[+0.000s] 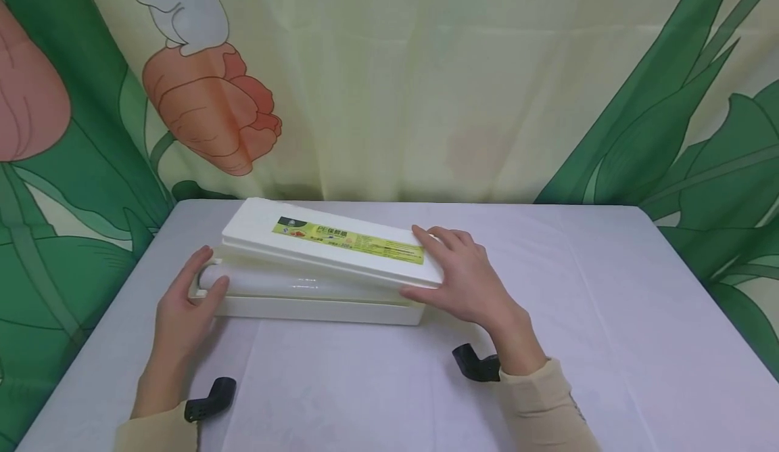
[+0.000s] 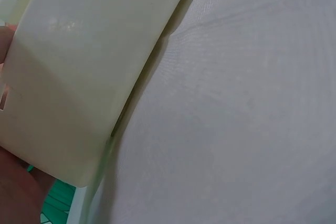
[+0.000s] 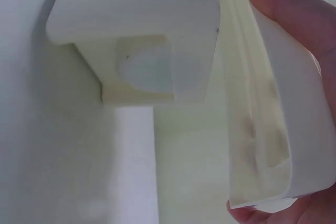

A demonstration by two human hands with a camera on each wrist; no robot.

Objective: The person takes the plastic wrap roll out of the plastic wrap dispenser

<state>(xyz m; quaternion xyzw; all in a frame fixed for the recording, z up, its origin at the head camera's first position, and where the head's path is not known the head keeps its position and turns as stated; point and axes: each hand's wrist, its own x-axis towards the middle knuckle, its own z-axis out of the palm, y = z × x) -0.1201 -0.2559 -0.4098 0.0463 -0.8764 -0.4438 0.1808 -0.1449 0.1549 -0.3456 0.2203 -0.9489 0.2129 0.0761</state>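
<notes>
A long white cling film box lies on the table, its lid (image 1: 252,227) lifted off the base (image 1: 316,310) and skewed over it. A yellow-green label (image 1: 348,240) runs along the lid's top. Inside the base shows a white film roll (image 1: 268,280). My left hand (image 1: 182,317) grips the base's left end between thumb and fingers. With my right hand (image 1: 471,279) I hold the lid's right end, thumb in front and fingers over the top. In the right wrist view, a gap separates the lid (image 3: 310,114) from the base (image 3: 136,3).
A white cloth (image 1: 341,384) covers the table. Behind it hangs a curtain (image 1: 395,100) printed with a rabbit, a carrot and green leaves. A black angled piece sits at each wrist, by the beige sleeves (image 1: 541,404).
</notes>
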